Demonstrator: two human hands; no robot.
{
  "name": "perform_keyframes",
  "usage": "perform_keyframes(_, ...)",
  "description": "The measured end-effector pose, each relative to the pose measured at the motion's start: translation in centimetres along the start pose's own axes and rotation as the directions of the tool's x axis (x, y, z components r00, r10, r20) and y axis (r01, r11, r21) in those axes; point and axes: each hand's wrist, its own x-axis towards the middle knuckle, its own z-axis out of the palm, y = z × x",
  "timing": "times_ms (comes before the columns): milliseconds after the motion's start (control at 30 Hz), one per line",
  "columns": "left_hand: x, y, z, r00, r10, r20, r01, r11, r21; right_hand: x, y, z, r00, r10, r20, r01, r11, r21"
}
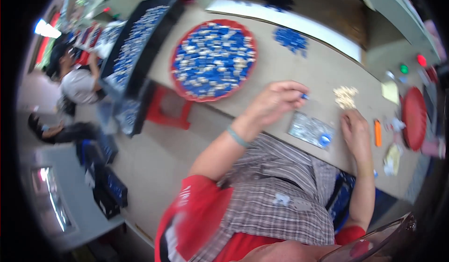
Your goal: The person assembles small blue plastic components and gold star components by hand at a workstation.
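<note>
My left hand (278, 102), a band round its wrist, is raised over the table and pinches a small blue plastic piece (304, 96) between thumb and fingertips. My right hand (356, 130) rests on the table, its bent fingers at the near edge of a little pile of cream-coloured pieces (345, 96). Whatever those fingertips hold is too small and blurred to make out. Between the hands lies a clear plastic bag (306, 127) with a round blue-and-white item (324, 140) on its corner. Farther off sits a loose heap of blue pieces (291, 40).
A red scalloped tray (255, 58) full of blue and cream pieces stands left on the table (276, 70). Beyond it is a long black bin (161, 42) of similar pieces. Right of me lie an orange tool (378, 133) and a red dish (414, 118). Other people (82, 85) are at far left.
</note>
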Motion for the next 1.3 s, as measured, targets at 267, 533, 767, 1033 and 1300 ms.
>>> perform_keyframes(267,0.5,0.6,1.1,0.998,-0.031,0.05,0.035,0.997,-0.074,-1.3,1.1,-0.8,0.954,0.298,0.031,-0.299,0.938,0.174)
perform_keyframes(533,0.2,-0.5,1.8,0.997,-0.075,0.024,0.074,0.997,0.037,-2.9,1.1,-2.0,0.839,0.355,0.413,-0.537,0.414,0.735)
perform_keyframes(767,-0.6,-0.2,3.2,0.999,-0.035,-0.041,0.045,0.958,0.285,-3.9,-0.2,-2.0,0.821,0.273,0.501,-0.57,0.353,0.742)
perform_keyframes(1033,-1.6,-0.7,3.7,0.999,0.051,0.013,-0.052,0.899,0.435,-4.5,-1.1,-1.6,0.826,0.256,0.502,-0.558,0.501,0.662)
perform_keyframes(1300,-2.5,-0.7,3.9,1.0,0.008,-0.005,-0.005,0.878,0.478,-3.5,-2.1,-1.8,0.784,0.313,0.535,-0.606,0.572,0.553)
